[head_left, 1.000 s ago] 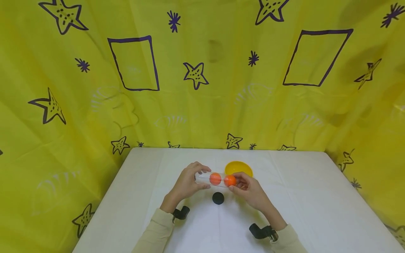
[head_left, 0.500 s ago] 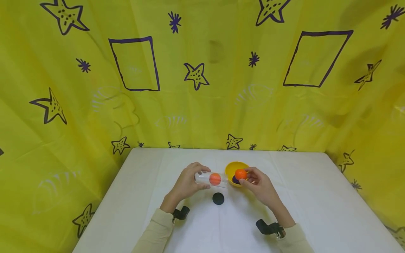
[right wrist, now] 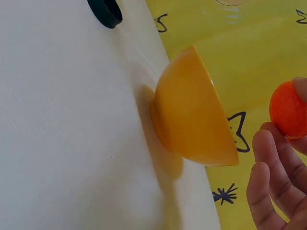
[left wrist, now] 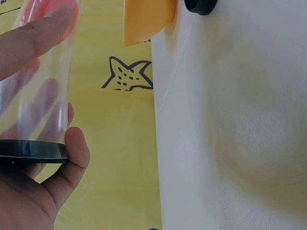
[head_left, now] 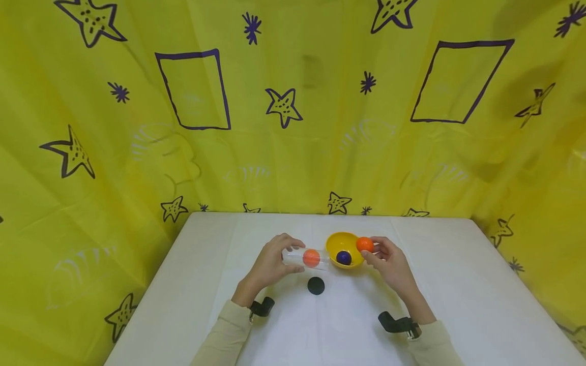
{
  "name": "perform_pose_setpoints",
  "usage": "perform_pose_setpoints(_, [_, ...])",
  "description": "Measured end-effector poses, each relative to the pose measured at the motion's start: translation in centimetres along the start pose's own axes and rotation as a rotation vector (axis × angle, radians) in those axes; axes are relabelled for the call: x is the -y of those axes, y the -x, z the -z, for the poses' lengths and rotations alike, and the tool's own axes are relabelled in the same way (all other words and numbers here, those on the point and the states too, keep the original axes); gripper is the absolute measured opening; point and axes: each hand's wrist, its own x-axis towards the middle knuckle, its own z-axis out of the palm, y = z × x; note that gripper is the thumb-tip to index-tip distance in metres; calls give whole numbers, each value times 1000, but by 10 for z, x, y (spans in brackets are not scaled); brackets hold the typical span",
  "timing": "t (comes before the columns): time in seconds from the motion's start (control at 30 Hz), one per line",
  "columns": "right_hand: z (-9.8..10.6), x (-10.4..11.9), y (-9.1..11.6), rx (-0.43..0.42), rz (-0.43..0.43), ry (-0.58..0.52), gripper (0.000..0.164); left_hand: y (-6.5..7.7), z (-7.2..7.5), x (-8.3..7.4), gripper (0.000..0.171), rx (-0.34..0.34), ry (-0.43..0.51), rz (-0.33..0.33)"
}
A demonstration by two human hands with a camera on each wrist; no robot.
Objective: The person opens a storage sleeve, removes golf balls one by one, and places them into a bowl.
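Note:
My left hand (head_left: 270, 262) grips a clear plastic tube (left wrist: 53, 110) with a dark base, held on its side in the head view. Inside the tube sits one orange ball (head_left: 311, 258); its right end points toward the yellow bowl (head_left: 333, 245). A dark blue ball (head_left: 344, 257) lies in the bowl. Between thumb and fingers, my right hand (head_left: 389, 262) pinches a second orange ball (head_left: 364, 244), which overlaps the bowl's right rim in the head view. From the right wrist view, this orange ball (right wrist: 288, 110) is up beyond the bowl's open side.
A round black cap (head_left: 316, 285) lies on the white table (head_left: 220, 244), nearer to me than the tube. Yellow curtains (head_left: 320, 152) with drawn stars hang behind the table and along both sides.
My right hand has drawn an orange ball out of the tube's right end and carried it right, across the bowl. The blue ball in the bowl has come into sight. My left hand stays put.

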Motion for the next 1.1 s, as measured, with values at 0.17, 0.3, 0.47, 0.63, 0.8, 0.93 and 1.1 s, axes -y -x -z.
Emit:
perform_pose_setpoints(0.17, [-1, -3, -2, -19, -52, 32, 56, -1, 0, -1, 46, -3, -2, 4])
perform_pose_setpoints(0.3, [-3, -6, -3, -26, -86, 60, 57, -2, 0, -1, 46, -1, 2, -1])
perform_pose_setpoints(0.47, [-7, -14, -5, -23, -103, 82, 56, -2, 0, -1, 45, 10, 6, 2])
perform_pose_setpoints(0.63, [-12, -22, -6, -1, -114, 85, 56, -1, -1, -2, 45, 17, 10, 10])
perform_pose_setpoints(0.8, [-15, -24, -4, 11, -107, 65, 54, 1, -2, -2, 45, 20, 15, 19])
perform_pose_setpoints(0.93, [-18, -24, -5, 10, -86, 52, 52, 1, -2, -2, 45, 24, 28, 17])
perform_pose_setpoints(1.1, [-21, -25, -5, 19, -66, 52, 53, 1, -2, -2, 45, 26, 35, 14])
